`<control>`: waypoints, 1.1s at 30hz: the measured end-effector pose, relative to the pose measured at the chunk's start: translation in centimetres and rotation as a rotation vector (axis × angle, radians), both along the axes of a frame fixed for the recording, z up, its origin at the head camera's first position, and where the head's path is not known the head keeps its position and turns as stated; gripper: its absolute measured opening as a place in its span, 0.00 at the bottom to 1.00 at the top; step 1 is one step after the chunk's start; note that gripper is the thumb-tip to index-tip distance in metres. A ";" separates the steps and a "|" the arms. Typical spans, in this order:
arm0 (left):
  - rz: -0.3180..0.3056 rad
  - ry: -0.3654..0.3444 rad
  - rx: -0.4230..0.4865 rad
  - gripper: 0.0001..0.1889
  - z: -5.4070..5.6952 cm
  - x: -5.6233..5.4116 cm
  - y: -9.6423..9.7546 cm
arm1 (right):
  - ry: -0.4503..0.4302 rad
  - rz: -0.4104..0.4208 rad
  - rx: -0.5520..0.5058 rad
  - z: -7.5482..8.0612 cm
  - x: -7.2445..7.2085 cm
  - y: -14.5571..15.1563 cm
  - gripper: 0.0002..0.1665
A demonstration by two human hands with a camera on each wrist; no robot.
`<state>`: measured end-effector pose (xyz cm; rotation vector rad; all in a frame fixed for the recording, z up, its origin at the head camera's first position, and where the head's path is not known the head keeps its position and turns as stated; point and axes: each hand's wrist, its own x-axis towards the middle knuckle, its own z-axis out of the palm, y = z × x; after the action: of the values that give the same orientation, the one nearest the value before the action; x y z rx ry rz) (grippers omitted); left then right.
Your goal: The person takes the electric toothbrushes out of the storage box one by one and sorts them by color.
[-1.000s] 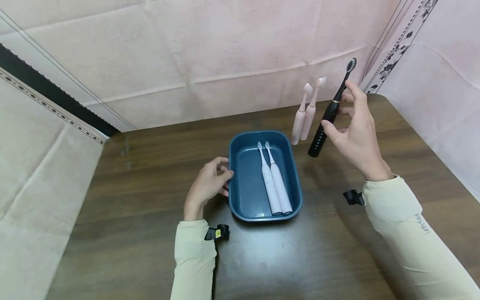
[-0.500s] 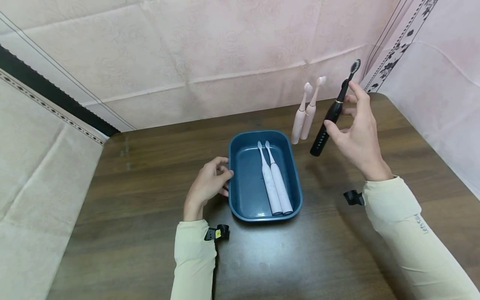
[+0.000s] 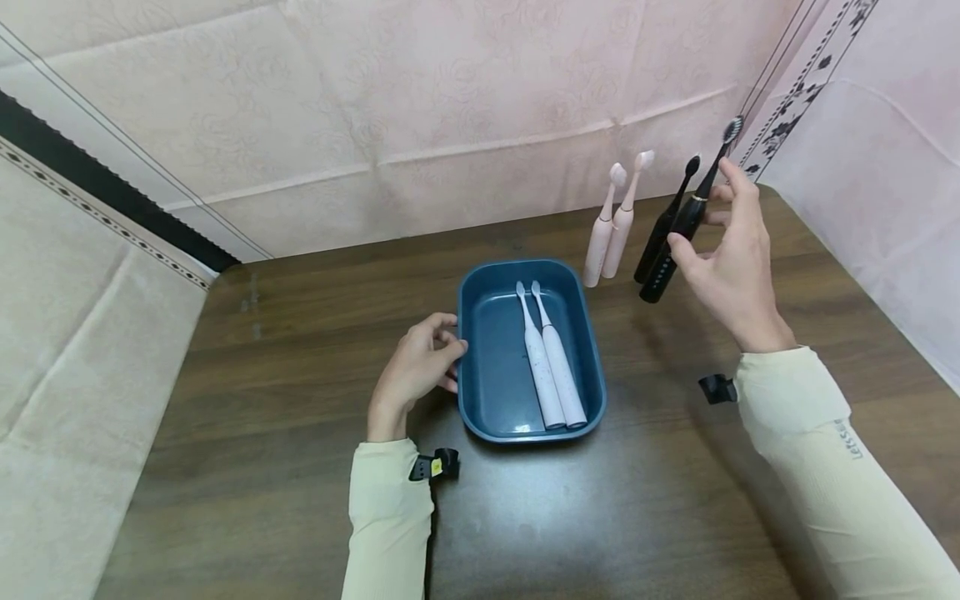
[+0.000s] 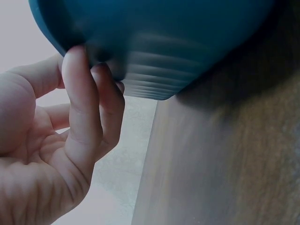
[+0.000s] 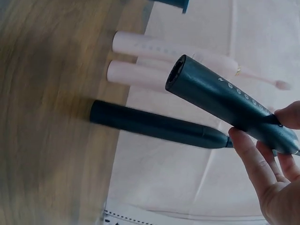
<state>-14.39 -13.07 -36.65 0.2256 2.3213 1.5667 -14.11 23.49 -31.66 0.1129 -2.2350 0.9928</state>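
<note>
My right hand [image 3: 731,271] pinches a black electric toothbrush [image 3: 675,237] between thumb and fingers. It tilts, head up and to the right, and its base [image 5: 176,74] hangs in the air in the right wrist view. Just behind it a second black electric toothbrush [image 5: 154,126] stands upright on the table, partly hidden in the head view. At the left side of a blue tray [image 3: 471,400], my left hand [image 3: 416,367] holds the rim, its curled fingers [image 4: 82,98] against the outer wall. Two white electric toothbrushes [image 3: 542,375] [image 3: 564,375] lie side by side inside the tray.
Two pink electric toothbrushes [image 3: 597,250] [image 3: 618,242] stand upright between the tray and the black ones. The wooden table [image 3: 300,392] ends at a pale cloth backdrop [image 3: 450,117] behind, with more cloth [image 3: 885,217] at the right.
My right hand has carried the black toothbrush a little right and back, uncovering the other black toothbrush standing behind it. My left hand and the tray stay as they were.
</note>
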 end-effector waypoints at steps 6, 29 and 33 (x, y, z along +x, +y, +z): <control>-0.001 0.001 0.005 0.22 -0.1 0.0 -0.1 | 0.027 -0.055 -0.028 -0.6 -0.6 0.9 0.50; 0.016 -0.004 0.000 0.22 0.0 0.0 0.0 | 0.005 -0.117 -0.039 -2.7 -2.9 2.4 0.50; 0.015 -0.012 0.000 0.21 0.0 0.0 0.1 | 0.012 -0.118 -0.039 -3.0 -3.2 2.6 0.49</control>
<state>-14.37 -12.99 -36.64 0.1988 2.3196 1.5713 -17.34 26.10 -34.63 -0.0295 -2.1837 0.9686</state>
